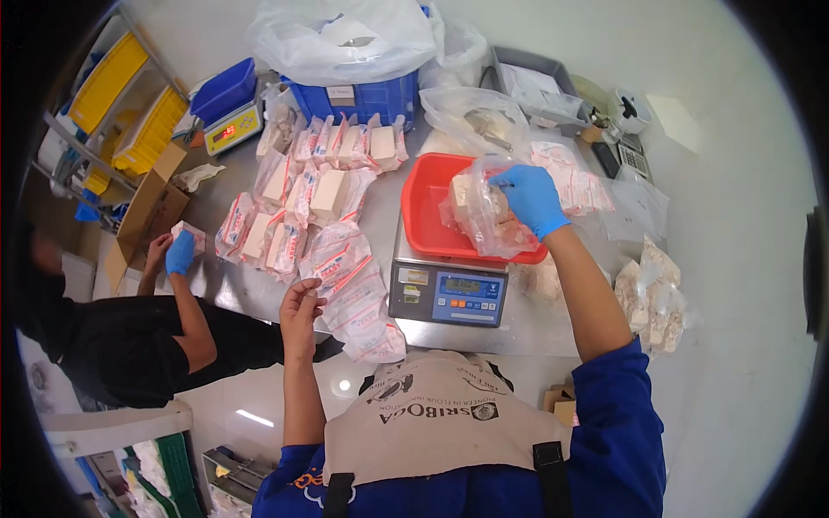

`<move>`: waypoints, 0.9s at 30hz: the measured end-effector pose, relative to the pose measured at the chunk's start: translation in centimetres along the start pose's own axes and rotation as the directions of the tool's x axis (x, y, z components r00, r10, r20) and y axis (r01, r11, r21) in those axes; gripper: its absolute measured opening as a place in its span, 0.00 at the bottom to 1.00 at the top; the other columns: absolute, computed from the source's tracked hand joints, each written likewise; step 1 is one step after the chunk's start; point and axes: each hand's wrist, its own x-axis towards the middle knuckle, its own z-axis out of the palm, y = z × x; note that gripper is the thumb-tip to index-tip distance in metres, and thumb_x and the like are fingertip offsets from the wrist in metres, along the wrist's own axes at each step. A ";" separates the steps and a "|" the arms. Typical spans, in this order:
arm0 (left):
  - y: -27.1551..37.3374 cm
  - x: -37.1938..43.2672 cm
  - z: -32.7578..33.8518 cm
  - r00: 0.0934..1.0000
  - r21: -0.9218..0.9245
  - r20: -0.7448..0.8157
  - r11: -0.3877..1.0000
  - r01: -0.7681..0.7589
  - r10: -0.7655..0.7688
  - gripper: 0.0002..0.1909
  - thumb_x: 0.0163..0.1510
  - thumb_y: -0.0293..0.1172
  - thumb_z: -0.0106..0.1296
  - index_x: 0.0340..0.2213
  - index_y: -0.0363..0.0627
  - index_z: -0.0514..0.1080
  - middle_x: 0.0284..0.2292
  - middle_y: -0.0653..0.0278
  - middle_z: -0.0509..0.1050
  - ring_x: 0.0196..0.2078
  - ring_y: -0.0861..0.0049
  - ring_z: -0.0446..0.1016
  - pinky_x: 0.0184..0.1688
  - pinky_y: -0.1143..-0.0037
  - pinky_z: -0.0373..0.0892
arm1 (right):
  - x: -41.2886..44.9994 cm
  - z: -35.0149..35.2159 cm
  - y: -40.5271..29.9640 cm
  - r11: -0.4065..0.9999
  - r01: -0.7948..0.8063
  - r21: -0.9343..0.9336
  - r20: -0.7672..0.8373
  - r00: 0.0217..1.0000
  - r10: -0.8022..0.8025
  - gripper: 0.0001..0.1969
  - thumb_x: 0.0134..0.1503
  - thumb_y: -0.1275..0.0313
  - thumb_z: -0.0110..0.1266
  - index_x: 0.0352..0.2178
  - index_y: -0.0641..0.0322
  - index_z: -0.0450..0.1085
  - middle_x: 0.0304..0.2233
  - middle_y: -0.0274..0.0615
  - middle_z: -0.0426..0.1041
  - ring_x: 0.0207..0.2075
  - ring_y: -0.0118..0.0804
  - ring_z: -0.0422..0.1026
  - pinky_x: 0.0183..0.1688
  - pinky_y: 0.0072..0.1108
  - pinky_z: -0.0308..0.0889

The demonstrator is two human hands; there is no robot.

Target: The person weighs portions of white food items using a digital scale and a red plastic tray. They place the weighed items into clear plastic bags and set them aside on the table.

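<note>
My right hand (532, 202), in a blue glove, grips the edge of a clear plastic bag (495, 226) that holds pale yeast pieces. The bag rests in a red plastic tray (422, 223) on a digital bench scale (447, 294) with a lit display. My bare left hand (301, 312) is raised at the left, its fingertips at the edge of an emptied, printed yeast wrapper (346, 285); whether they pinch it I cannot tell. Beyond the wrapper, pale yeast blocks (329, 193) stand in rows in opened wrappers on the steel table (369, 259).
At the left, a co-worker's gloved hand (179, 252) holds a wrapped block beside a cardboard box (146, 210). A second scale (236, 131) and a blue crate (388, 97) stand behind. Filled bags (654, 298) lie at the right edge, a grey tray (544, 65) farther back.
</note>
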 end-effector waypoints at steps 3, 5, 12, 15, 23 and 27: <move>-0.5 0.6 0.4 1.000 0.001 0.029 1.000 0.011 -0.011 0.11 0.60 0.28 0.50 0.44 0.42 0.72 0.45 0.65 0.76 0.33 0.85 0.73 0.35 0.84 0.66 | -0.6 0.1 0.8 0.993 0.087 -0.083 0.016 0.996 -0.086 0.10 0.51 0.72 0.54 0.34 0.53 0.81 0.33 0.48 0.79 0.35 0.47 0.77 0.41 0.31 0.71; -0.3 1.1 1.3 0.998 0.004 0.060 1.000 0.012 -0.012 0.11 0.59 0.28 0.50 0.44 0.42 0.72 0.45 0.65 0.76 0.33 0.86 0.73 0.35 0.84 0.66 | -1.0 0.1 0.5 0.996 0.069 -0.053 -0.029 0.997 -0.070 0.10 0.51 0.73 0.53 0.33 0.54 0.81 0.32 0.47 0.79 0.34 0.46 0.77 0.40 0.31 0.71; 1.2 2.1 5.3 0.985 0.062 0.171 0.998 -0.007 -0.004 0.12 0.58 0.29 0.50 0.44 0.42 0.71 0.46 0.65 0.76 0.33 0.86 0.73 0.36 0.84 0.66 | -2.5 -0.9 1.7 0.997 -0.031 0.063 0.064 0.998 0.027 0.13 0.51 0.73 0.52 0.37 0.56 0.80 0.32 0.45 0.80 0.34 0.40 0.77 0.40 0.27 0.71; 1.1 2.2 5.6 0.984 0.061 0.179 0.998 -0.004 -0.007 0.12 0.58 0.29 0.50 0.44 0.42 0.71 0.46 0.64 0.76 0.33 0.86 0.73 0.36 0.84 0.66 | -3.8 -3.0 1.2 0.866 -0.240 0.438 0.149 0.970 0.193 0.12 0.52 0.74 0.53 0.37 0.60 0.80 0.34 0.41 0.81 0.34 0.33 0.77 0.39 0.23 0.71; -0.2 2.4 3.4 0.990 0.038 0.143 0.999 0.010 -0.015 0.11 0.61 0.29 0.49 0.45 0.42 0.71 0.46 0.65 0.75 0.33 0.87 0.73 0.35 0.85 0.66 | -19.4 -10.4 11.0 0.623 -0.675 0.396 0.060 0.696 0.716 0.12 0.50 0.74 0.57 0.36 0.66 0.79 0.32 0.41 0.80 0.31 0.28 0.75 0.36 0.19 0.70; -0.5 2.7 3.2 0.990 0.027 0.132 0.999 0.041 -0.044 0.11 0.60 0.30 0.52 0.44 0.43 0.72 0.45 0.65 0.77 0.33 0.87 0.73 0.35 0.85 0.66 | -28.1 -5.3 17.8 0.414 -0.753 0.511 0.105 0.533 0.839 0.10 0.49 0.75 0.56 0.33 0.69 0.79 0.27 0.40 0.78 0.24 0.29 0.72 0.29 0.21 0.68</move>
